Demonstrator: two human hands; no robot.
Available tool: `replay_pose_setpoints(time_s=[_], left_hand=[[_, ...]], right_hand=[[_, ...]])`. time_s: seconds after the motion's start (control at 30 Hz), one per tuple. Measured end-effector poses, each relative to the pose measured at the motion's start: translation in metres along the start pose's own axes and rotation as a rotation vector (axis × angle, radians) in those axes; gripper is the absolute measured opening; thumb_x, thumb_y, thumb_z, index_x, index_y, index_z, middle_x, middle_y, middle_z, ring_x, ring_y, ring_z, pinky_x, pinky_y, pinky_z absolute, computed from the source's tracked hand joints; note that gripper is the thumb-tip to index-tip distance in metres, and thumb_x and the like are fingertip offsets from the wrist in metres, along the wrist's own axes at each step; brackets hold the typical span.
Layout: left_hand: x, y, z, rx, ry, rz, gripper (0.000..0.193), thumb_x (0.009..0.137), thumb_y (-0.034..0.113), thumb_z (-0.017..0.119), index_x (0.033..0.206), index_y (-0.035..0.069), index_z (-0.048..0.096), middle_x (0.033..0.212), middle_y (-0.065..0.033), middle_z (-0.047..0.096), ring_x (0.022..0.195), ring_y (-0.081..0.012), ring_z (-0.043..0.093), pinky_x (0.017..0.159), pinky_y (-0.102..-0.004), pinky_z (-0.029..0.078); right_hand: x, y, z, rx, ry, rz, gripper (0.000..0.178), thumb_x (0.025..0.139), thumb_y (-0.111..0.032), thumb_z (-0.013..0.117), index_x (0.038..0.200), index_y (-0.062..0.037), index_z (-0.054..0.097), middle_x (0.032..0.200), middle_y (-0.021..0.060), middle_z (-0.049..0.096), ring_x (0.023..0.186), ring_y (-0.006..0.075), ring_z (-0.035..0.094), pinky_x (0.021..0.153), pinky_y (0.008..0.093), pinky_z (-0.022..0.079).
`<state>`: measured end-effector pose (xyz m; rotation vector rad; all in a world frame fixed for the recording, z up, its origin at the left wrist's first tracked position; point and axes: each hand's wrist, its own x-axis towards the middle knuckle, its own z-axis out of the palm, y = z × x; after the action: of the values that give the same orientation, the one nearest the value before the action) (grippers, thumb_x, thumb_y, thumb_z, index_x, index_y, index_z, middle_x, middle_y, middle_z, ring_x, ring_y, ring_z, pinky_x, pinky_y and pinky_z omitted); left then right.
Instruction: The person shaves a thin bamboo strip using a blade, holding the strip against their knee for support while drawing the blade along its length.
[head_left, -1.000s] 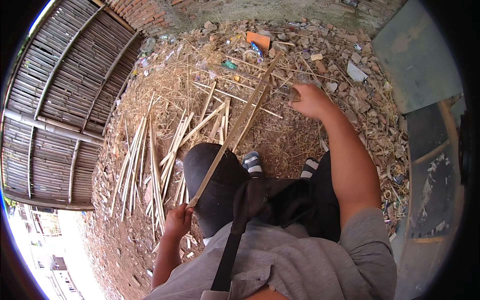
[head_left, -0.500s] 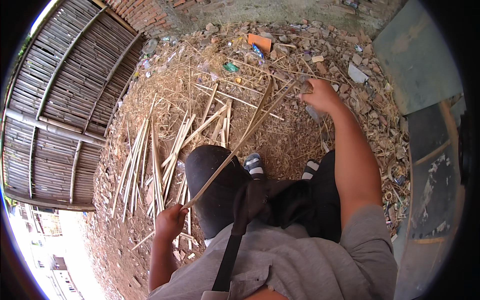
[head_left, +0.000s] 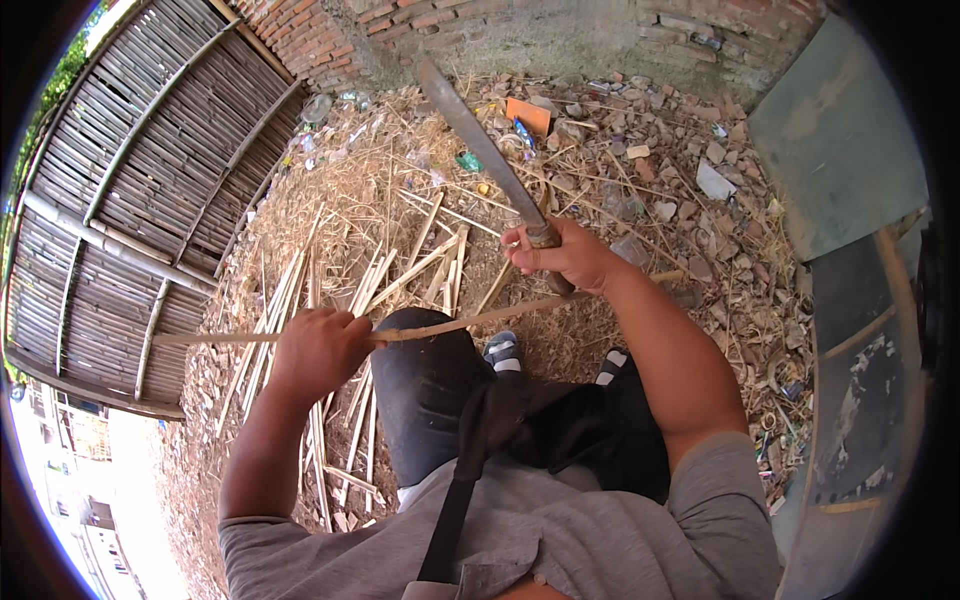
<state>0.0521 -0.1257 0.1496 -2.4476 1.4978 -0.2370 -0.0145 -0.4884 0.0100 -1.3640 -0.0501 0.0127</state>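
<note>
My left hand is closed around a long, narrow bamboo strip lying across my bent knee. The strip runs from beyond my left fist to the right, passing under my right wrist. In my right hand I grip a machete by its wooden handle. Its long, dull metal blade points up and away to the left, clear of the strip. On the ground past my left knee lie several pale split bamboo strips in a loose pile.
A bamboo slat fence stands on the left. Brick rubble and litter, with an orange piece, spread before a brick wall. Grey-green panels lean at the right. My sandalled feet are below the strip.
The strip has swung from a steep diagonal to nearly level. My left hand has moved up, my right hand nearer and to the left, and the machete blade now shows in full.
</note>
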Motion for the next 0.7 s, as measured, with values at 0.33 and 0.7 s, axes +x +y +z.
replay_pose_setpoints(time_s=[0.33,0.7], left_hand=[[0.081,0.001,-0.058,0.216,0.125,0.157,0.022,0.086,0.033,0.074,0.082,0.016,0.061,0.073,0.001,0.06,0.081,-0.0207,0.064,0.087,-0.0384,0.045],[0.11,0.009,-0.074,0.278,0.212,0.183,0.027,0.086,0.04,0.074,0.097,0.016,0.068,0.095,-0.0011,0.069,0.114,-0.0208,0.064,0.116,-0.0545,0.033]], right_hand=[[0.0,0.009,0.0,-0.14,-0.123,0.032,0.045,0.077,-0.018,0.092,0.114,-0.0025,0.07,0.102,0.0041,0.072,0.092,0.0121,0.066,0.086,0.0319,0.052],[-0.002,0.001,0.006,-0.146,-0.157,0.057,0.04,0.078,-0.013,0.09,0.11,-0.0009,0.069,0.105,0.0071,0.075,0.093,0.0139,0.069,0.088,0.0336,0.054]])
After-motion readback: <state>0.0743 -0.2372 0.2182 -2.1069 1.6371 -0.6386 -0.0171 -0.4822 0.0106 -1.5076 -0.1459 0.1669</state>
